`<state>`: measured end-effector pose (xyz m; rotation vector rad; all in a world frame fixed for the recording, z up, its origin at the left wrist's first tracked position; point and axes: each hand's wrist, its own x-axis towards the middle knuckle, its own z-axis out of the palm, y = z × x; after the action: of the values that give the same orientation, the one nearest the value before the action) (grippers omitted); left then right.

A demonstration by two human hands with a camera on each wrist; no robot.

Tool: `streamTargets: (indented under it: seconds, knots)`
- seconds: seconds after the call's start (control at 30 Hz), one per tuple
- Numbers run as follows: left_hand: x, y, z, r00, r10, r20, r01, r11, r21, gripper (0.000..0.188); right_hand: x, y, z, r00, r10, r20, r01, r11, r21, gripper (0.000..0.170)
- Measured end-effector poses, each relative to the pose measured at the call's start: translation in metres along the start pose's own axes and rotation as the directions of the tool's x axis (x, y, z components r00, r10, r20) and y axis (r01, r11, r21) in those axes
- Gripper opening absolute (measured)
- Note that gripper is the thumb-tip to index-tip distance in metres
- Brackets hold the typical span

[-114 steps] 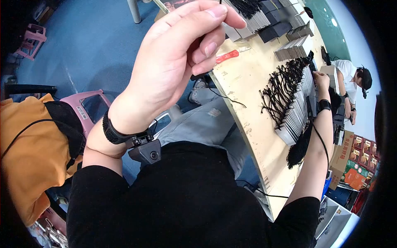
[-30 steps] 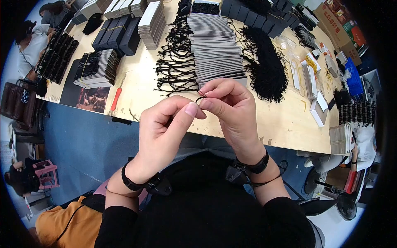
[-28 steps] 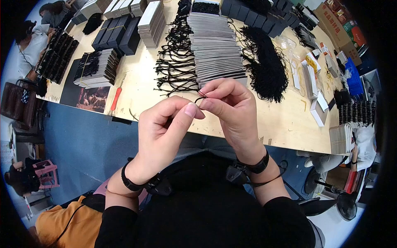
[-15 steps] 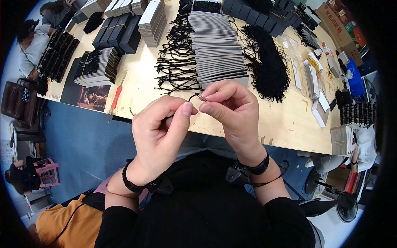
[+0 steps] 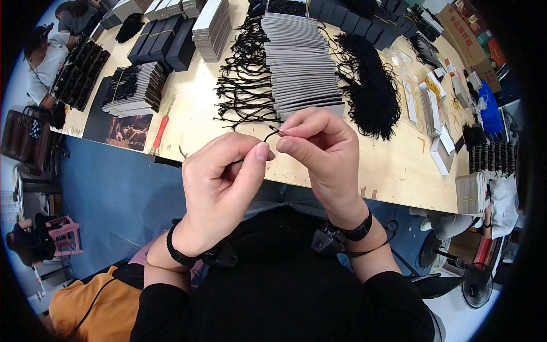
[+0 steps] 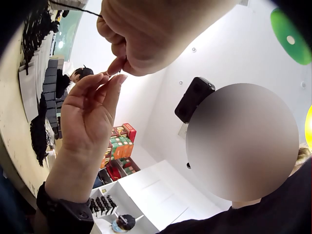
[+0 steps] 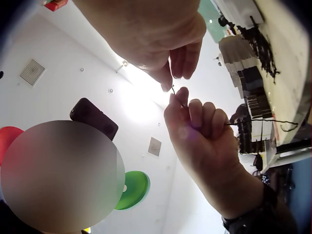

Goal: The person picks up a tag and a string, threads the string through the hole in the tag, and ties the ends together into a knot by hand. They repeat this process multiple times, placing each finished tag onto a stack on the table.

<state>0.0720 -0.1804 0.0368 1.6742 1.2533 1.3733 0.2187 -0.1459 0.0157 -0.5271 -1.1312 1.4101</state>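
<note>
Between the fingertips of both hands runs a short piece of thin black cord. My left hand pinches it between thumb and forefinger, other fingers curled. The right hand pinches near its end, with a small tip standing up by the thumb and forefinger. In the right wrist view a length of cord trails from the curled fingers of the left hand. Beyond the hands lies a long row of grey-white flat pieces with knotted black cords along its left side.
A heap of black cords lies right of the row. Further left are a red-handled tool, a banded stack and dark boxes. White boxes stand right. Other people are at the table's far left and right.
Since the earliest frame, the right hand has left the row and met the left over the table's near edge. Over the last second, the fingertips have parted slightly, with more cord showing.
</note>
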Motion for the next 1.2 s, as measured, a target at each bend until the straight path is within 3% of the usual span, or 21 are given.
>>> streamTargets:
  seconds: [0.23, 0.3, 0.43, 0.53, 0.57, 0.63, 0.77, 0.83, 0.97, 1.03, 1.07, 1.13, 1.17, 1.2]
  knots:
    - [0.0, 0.002, 0.001, 1.0, -0.011, 0.001, 0.011, 1.0, 0.013, 0.008, -0.001, -0.003, 0.0, 0.998, 0.036, 0.056, -0.034, 0.999, -0.041, 0.013]
    - [-0.001, 0.002, 0.001, 0.989, -0.14, 0.038, 0.142, 0.988, -0.055, 0.007, -0.001, 0.0, -0.002, 0.997, 0.017, 0.069, -0.011, 0.997, -0.076, 0.015]
    - [0.001, -0.002, 0.0, 0.97, -0.227, 0.091, 0.244, 0.933, -0.266, 0.01, -0.002, -0.001, -0.006, 0.994, 0.043, 0.102, -0.026, 0.987, -0.161, 0.02]
    - [0.001, -0.001, 0.001, 0.953, -0.263, 0.151, 0.302, 0.862, -0.407, 0.012, -0.002, -0.004, -0.009, 0.982, 0.092, 0.165, -0.071, 0.99, -0.124, 0.02]
    - [0.001, -0.003, 0.0, 0.917, -0.332, 0.224, 0.4, 0.763, -0.507, 0.012, -0.002, -0.006, -0.008, 0.982, 0.093, 0.164, -0.073, 0.99, -0.124, 0.02]
    - [0.002, -0.005, -0.004, 0.854, -0.357, 0.377, 0.519, 0.55, -0.654, 0.013, -0.002, -0.011, -0.005, 0.974, 0.187, 0.128, -0.201, 0.974, 0.105, 0.017]
    - [0.003, -0.007, -0.003, 0.82, -0.359, 0.445, 0.571, 0.464, -0.677, 0.013, 0.0, -0.012, -0.005, 0.962, 0.232, 0.145, -0.249, 0.962, 0.112, 0.014]
    - [0.004, -0.009, -0.003, 0.803, -0.36, 0.475, 0.595, 0.446, -0.668, 0.013, 0.001, -0.003, -0.011, 0.96, 0.14, 0.242, -0.16, 0.985, 0.065, 0.013]
    - [0.009, -0.012, -0.005, 0.76, -0.409, 0.505, 0.649, 0.435, -0.624, 0.013, -0.001, 0.013, -0.011, 0.986, 0.006, 0.17, -0.012, 0.999, 0.032, 0.011]
    - [0.012, -0.013, -0.005, 0.782, -0.452, 0.429, 0.623, 0.577, -0.528, 0.013, 0.0, 0.017, -0.008, 0.991, -0.098, 0.094, 0.097, 0.995, 0.016, 0.009]
    - [0.013, -0.012, -0.005, 0.783, -0.452, 0.428, 0.622, 0.575, -0.531, 0.013, 0.0, 0.017, -0.009, 0.991, -0.096, 0.097, 0.095, 0.995, 0.015, 0.009]
    - [0.016, -0.012, -0.008, 0.84, -0.4, 0.366, 0.516, 0.798, -0.313, 0.012, 0.0, 0.016, -0.01, 0.995, -0.018, 0.097, 0.006, 0.992, 0.123, 0.008]
    - [0.016, -0.011, -0.008, 0.841, -0.4, 0.364, 0.515, 0.798, -0.313, 0.012, 0.001, 0.016, -0.011, 0.995, -0.017, 0.099, 0.005, 0.992, 0.123, 0.008]
    - [0.014, -0.01, -0.009, 0.882, -0.342, 0.323, 0.433, 0.858, -0.275, 0.01, 0.002, 0.015, -0.012, 0.992, 0.046, 0.118, -0.074, 0.967, 0.243, 0.009]
